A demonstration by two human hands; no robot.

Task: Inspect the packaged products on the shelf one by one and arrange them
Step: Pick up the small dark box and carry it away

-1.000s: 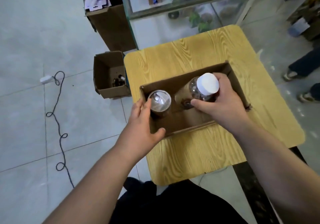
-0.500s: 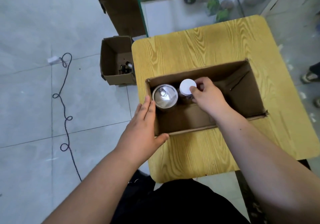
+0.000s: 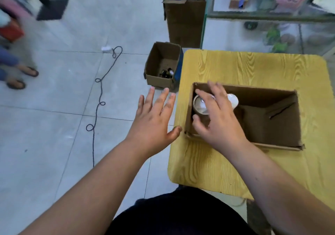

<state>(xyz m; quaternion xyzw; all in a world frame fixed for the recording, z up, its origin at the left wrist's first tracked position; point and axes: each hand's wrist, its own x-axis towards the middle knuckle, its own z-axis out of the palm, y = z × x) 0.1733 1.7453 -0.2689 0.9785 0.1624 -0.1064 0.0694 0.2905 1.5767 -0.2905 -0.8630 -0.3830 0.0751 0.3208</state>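
While the right hand (image 3: 217,118) hovers, fingers loosely spread, over the metal-lidded jar (image 3: 199,105) at the cardboard box's (image 3: 253,87) left end, white-capped bottle (image 3: 233,99) just beside it, the left hand (image 3: 154,120) hangs flat and wide outside that end. Step, judged: arranging. Next: fetch another product.

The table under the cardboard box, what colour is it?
The table is yellow with wavy wood-grain lines, seen best in the head view.
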